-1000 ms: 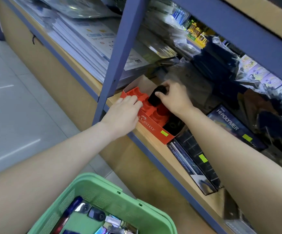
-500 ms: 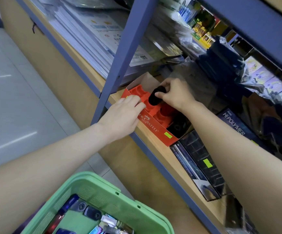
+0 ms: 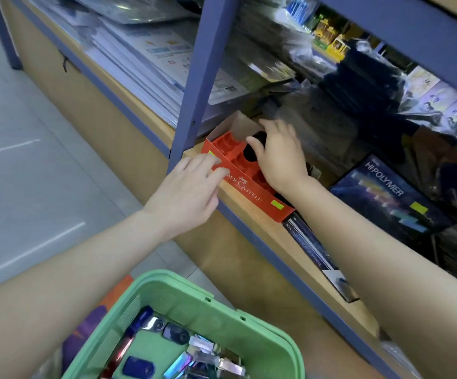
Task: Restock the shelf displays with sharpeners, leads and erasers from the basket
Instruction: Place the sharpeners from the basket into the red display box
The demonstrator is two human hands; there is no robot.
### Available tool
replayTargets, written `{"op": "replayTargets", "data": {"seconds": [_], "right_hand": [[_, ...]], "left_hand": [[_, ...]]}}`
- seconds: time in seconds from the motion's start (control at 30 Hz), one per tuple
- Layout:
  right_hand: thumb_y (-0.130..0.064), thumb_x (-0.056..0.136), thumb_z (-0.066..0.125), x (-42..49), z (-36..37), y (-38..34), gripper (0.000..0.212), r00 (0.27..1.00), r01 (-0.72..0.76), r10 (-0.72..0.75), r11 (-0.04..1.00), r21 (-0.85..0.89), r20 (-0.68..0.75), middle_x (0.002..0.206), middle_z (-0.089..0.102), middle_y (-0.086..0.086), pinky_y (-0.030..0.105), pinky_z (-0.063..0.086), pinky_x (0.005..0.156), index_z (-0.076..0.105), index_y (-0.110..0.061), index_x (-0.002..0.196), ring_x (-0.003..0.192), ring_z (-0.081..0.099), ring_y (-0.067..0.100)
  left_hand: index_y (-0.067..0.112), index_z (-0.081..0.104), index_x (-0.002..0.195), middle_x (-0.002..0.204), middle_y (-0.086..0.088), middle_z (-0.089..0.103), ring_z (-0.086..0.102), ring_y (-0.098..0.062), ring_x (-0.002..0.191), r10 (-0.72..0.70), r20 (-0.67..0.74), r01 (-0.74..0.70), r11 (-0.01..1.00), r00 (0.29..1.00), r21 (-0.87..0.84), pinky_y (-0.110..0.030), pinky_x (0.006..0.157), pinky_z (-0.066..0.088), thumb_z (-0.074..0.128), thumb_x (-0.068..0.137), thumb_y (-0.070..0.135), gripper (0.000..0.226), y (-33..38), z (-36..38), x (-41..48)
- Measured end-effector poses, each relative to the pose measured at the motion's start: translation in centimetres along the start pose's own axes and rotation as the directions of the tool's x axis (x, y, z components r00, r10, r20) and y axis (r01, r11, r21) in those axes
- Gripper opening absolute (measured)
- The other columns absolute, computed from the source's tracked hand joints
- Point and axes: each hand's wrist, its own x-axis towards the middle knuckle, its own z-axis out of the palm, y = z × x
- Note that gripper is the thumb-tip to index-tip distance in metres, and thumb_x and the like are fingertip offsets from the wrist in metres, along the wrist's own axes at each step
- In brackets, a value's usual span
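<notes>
A red Faber-Castell display box [image 3: 252, 191] with round slots sits at the front of the wooden shelf [image 3: 252, 214]. My right hand [image 3: 279, 157] grips a black sharpener [image 3: 250, 153] over one of the box's middle slots. My left hand [image 3: 189, 187] rests with straight fingers against the box's front left wall. A green basket [image 3: 216, 296] at the bottom holds several sharpeners and shiny small packs.
A blue shelf post [image 3: 197, 86] stands just left of the box. Stacked paper pads [image 3: 145, 61] lie on the shelf to the left. A dark Hi-Polymer box [image 3: 385, 198] and a flat dark pack [image 3: 317, 255] lie to the right.
My right hand has pushed the black sharpener lower into the red box. My left hand has slid slightly left along the box front. The camera has shifted a little.
</notes>
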Motion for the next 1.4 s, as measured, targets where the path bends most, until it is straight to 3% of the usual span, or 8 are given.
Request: {"op": "replayTargets", "data": {"seconds": [0.2, 0.43, 0.6, 0.77, 1.13, 1.23, 1.33, 1.4], "right_hand": [[-0.017, 0.089, 0.052, -8.8, 1.0, -2.4, 0.025, 0.874, 0.410, -0.398, 0.912, -0.015, -0.278, 0.101, 0.061, 0.014, 0.042, 0.047, 0.069, 0.062, -0.003, 0.107, 0.086, 0.056, 0.032], [-0.018, 0.092, 0.046, -20.5, 8.8, -3.8, 0.018, 0.837, 0.488, -0.517, 0.853, 0.187, 0.177, 0.094, 0.060, 0.002, 0.033, 0.051, 0.071, 0.061, -0.012, 0.102, 0.082, 0.057, 0.020], [-0.026, 0.103, 0.037, -28.2, 17.3, -5.2, 0.035, 0.628, 0.104, -0.352, 0.922, 0.374, 0.694, 0.132, 0.048, 0.004, 0.030, 0.036, 0.103, 0.042, -0.014, 0.135, 0.119, 0.045, 0.017], [-0.020, 0.098, 0.048, -32.0, 23.9, -8.3, 0.054, 0.510, -0.206, -0.166, 0.929, 0.307, 0.844, 0.146, 0.035, 0.011, 0.028, 0.025, 0.108, 0.025, -0.008, 0.146, 0.135, 0.033, 0.023], [-0.012, 0.093, 0.054, -34.8, 31.1, -11.7, 0.042, 0.527, -0.039, -0.098, 0.989, 0.140, 0.844, 0.131, 0.044, 0.011, 0.031, 0.042, 0.094, 0.038, -0.006, 0.132, 0.116, 0.045, 0.025], [-0.026, 0.096, 0.052, -34.6, 30.1, -12.0, 0.036, 0.541, -0.277, -0.054, 0.931, 0.238, 0.839, 0.121, 0.048, 0.009, 0.033, 0.045, 0.088, 0.041, -0.008, 0.125, 0.108, 0.051, 0.023], [-0.033, 0.096, 0.051, -34.3, 26.8, -12.4, 0.029, 0.585, -0.595, 0.035, 0.697, 0.399, 0.810, 0.101, 0.058, 0.002, 0.038, 0.053, 0.072, 0.039, -0.017, 0.117, 0.079, 0.061, 0.016], [-0.035, 0.095, 0.052, -34.1, 24.3, -13.0, 0.027, 0.650, -0.638, 0.043, 0.573, 0.514, 0.758, 0.095, 0.058, -0.009, 0.035, 0.055, 0.071, 0.036, -0.025, 0.113, 0.072, 0.060, 0.004]], "left_hand": [[0.008, 0.055, 0.115, 0.104, -0.008, 0.059, 0.046, -0.021, 0.100, -0.060, 0.049, 0.060, 0.998, 0.997, -0.012, -0.033, 0.090, 0.031, 0.042, 0.080, 0.021, 0.040, 0.6, 0.0, -8.3], [0.017, 0.037, 0.140, 0.127, -0.002, 0.048, 0.050, -0.021, 0.115, -0.360, 0.392, 0.402, 0.915, 0.847, -0.029, -0.035, 0.098, 0.039, 0.045, 0.093, 0.022, 0.048, 0.7, 1.7, -18.9], [0.023, 0.009, 0.151, 0.141, 0.000, 0.035, 0.044, -0.019, 0.123, -0.475, 0.544, 0.607, 0.790, 0.692, -0.083, -0.038, 0.104, 0.037, 0.033, 0.100, 0.031, 0.057, 0.2, 1.6, -23.5], [0.020, 0.014, 0.149, 0.145, -0.001, 0.035, 0.041, -0.018, 0.128, -0.496, 0.602, 0.685, 0.718, 0.626, -0.122, -0.033, 0.105, 0.032, 0.027, 0.101, 0.034, 0.052, 0.1, 1.8, -25.4], [0.018, 0.032, 0.142, 0.130, -0.002, 0.049, 0.045, -0.014, 0.116, -0.535, 0.526, 0.710, 0.673, 0.661, -0.208, -0.019, 0.089, 0.031, 0.035, 0.101, 0.025, 0.042, -0.4, 2.9, -27.1], [0.012, 0.035, 0.141, 0.124, -0.006, 0.050, 0.041, -0.012, 0.111, -0.521, 0.524, 0.689, 0.698, 0.674, -0.192, -0.017, 0.092, 0.029, 0.039, 0.100, 0.022, 0.042, -0.9, 3.2, -27.4], [0.008, 0.039, 0.139, 0.119, -0.011, 0.051, 0.040, -0.014, 0.107, -0.516, 0.465, 0.642, 0.749, 0.719, -0.162, -0.020, 0.093, 0.027, 0.040, 0.099, 0.028, 0.045, -1.3, 3.6, -27.7], [0.013, 0.038, 0.138, 0.122, -0.009, 0.048, 0.041, -0.015, 0.110, -0.510, 0.413, 0.613, 0.773, 0.754, -0.165, -0.022, 0.097, 0.028, 0.034, 0.098, 0.032, 0.044, -1.3, 3.6, -28.0]]}}
